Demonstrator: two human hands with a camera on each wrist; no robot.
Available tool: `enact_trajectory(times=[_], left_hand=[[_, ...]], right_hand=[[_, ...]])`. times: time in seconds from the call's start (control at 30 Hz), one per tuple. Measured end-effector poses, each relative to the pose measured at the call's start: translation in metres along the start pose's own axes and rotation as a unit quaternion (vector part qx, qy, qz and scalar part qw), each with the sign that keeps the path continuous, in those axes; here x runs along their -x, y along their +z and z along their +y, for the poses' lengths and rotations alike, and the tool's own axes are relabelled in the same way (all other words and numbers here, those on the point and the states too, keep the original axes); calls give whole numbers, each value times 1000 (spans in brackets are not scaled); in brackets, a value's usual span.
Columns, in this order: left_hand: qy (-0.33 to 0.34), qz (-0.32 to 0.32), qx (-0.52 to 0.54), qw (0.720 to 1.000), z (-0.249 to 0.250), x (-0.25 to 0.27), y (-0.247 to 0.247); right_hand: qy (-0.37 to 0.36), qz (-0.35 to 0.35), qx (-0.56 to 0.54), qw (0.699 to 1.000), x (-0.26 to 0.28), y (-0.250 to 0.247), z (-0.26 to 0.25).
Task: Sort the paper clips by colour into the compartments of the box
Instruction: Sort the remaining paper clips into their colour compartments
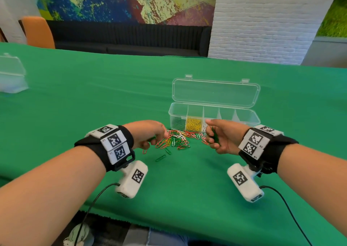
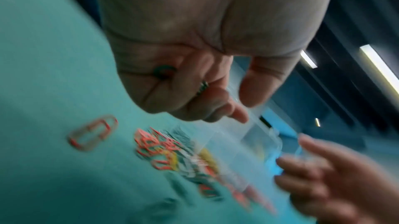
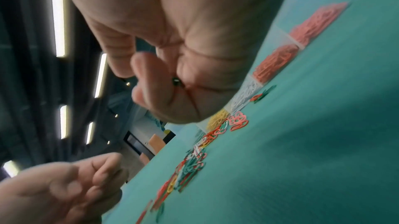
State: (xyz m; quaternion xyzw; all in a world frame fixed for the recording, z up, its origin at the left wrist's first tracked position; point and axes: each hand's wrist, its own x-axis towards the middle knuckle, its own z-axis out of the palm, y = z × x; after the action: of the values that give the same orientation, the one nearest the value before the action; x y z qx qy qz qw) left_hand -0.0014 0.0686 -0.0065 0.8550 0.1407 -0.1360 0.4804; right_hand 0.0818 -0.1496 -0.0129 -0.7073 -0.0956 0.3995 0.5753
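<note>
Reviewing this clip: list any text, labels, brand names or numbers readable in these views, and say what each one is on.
No text reads with certainty.
Left wristband: tiny characters beside the black-and-white square markers, too small to read.
Right wristband: small marks beside its markers, possibly "R1" and "R2", too blurred to confirm.
Wrist cameras: square markers only, no words.
Clear compartment box: no label or brand visible.
Both wrist views: blurred, no text.

L wrist view blurred | box point(image 1: 214, 112) right compartments hidden by right hand point(image 1: 223, 137)
</note>
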Motion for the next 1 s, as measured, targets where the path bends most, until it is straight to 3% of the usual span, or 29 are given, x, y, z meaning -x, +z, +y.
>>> enact_trajectory(times=[0.07,0.13,0.23,0.3,0.57,0.87,1.0], left_hand=[[26,3,-179,984,-2,0,-1],[39,6,-302,952,-4,2,0],[38,3,-400,916,-6,4,6],[38,-2,-430,902,-7,1,10],[47,-17,-418,907,-7,-9,11],[83,-19,-416,905,-7,-18,14],[106,29,-384,917,-7,-22,12]], right_hand=[[-3,42,98,994,-6,6,-2],[4,77,230,970,-7,13,-4],[-40,104,478,871,-5,21,-9],[-76,104,566,814,-4,28,-13],[-101,71,697,706,-30,46,-12],[-110,65,743,657,-41,55,-13],[-110,64,734,668,-43,57,-13]])
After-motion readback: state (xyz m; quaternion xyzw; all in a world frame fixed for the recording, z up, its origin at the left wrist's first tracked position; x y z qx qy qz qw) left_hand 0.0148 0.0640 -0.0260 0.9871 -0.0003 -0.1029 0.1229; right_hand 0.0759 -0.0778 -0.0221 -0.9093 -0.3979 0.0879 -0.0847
